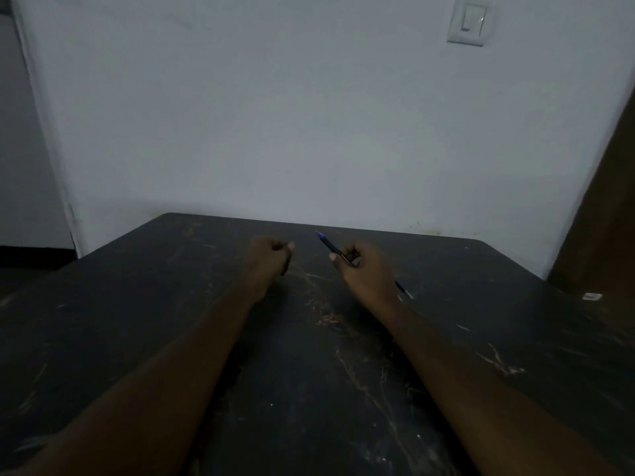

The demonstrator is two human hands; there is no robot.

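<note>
My right hand (366, 269) grips a dark pen (331, 247) above the black table (309, 389). The pen's blue tip points up and to the left, and its rear end sticks out behind the hand. About a hand's width to the left, my left hand (266, 257) is curled into a fist, thumb towards the pen. A small dark piece (286, 266), which looks like a pen cap, shows at the front of that fist. Both forearms stretch over the table top.
The scratched table's far edge meets a pale wall (309, 115). A small white object (591, 296) lies near the right edge. A brown wooden panel (604, 207) stands at the right, and a light switch (469, 22) sits high on the wall.
</note>
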